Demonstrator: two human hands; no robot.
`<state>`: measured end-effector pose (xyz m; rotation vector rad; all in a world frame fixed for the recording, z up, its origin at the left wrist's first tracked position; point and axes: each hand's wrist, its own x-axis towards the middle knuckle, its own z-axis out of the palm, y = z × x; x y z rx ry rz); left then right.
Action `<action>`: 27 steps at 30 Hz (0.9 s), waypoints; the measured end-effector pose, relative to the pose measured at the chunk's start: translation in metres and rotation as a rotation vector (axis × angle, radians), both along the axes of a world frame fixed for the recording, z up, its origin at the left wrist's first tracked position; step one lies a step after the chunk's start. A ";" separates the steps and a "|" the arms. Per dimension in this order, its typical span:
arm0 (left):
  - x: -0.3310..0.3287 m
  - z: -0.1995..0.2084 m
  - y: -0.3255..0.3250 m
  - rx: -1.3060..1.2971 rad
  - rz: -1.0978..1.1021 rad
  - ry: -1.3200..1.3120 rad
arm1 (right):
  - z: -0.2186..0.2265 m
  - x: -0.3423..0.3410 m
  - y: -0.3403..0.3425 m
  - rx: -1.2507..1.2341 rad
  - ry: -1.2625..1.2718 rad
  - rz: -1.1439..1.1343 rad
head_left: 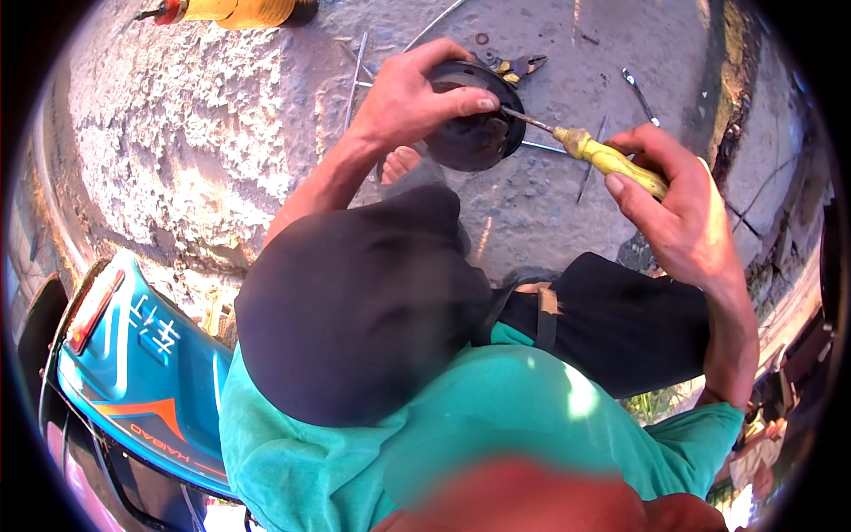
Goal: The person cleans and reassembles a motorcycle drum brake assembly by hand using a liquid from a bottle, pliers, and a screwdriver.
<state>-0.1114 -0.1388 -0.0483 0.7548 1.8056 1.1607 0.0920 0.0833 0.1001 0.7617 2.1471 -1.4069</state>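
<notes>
My left hand (417,99) grips a dark, round, dish-like part (470,144) with a raised black rim. Its thumb lies across the upper face, while the other fingers curl over the far edge, partly hidden. In my right hand (681,199) is a screwdriver (612,162) with a worn yellow handle, fingers closed around the handle's end. The screwdriver's thin shaft points left, and its tip meets the part's rim close to my left thumb. Whether the tip sits in a gap or only touches the rim, I cannot tell.
Pliers (525,66) and a small ring (481,38) lie just beyond the part. A wrench (640,96) rests to the right on rough concrete, with thin metal rods (356,80) around. A yellow bottle-like container (248,11) lies far left; a blue vehicle panel (177,390) stands near left.
</notes>
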 end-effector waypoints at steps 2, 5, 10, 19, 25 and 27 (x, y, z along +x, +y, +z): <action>0.003 -0.002 -0.003 -0.004 -0.026 0.061 | 0.004 0.001 -0.006 0.008 -0.017 -0.004; 0.000 -0.009 -0.008 0.013 -0.061 0.088 | 0.009 0.003 -0.024 0.088 0.099 -0.002; -0.011 -0.018 -0.012 0.099 -0.229 0.085 | 0.016 0.010 -0.042 0.376 0.303 0.235; -0.020 -0.003 -0.011 0.635 0.005 -0.152 | 0.041 0.031 0.050 0.041 0.171 -0.095; -0.027 0.003 -0.019 0.694 -0.031 -0.051 | 0.004 0.032 0.077 -0.243 -0.037 -0.173; -0.027 0.005 -0.018 0.674 -0.023 -0.034 | -0.008 0.033 0.081 -0.260 -0.049 -0.177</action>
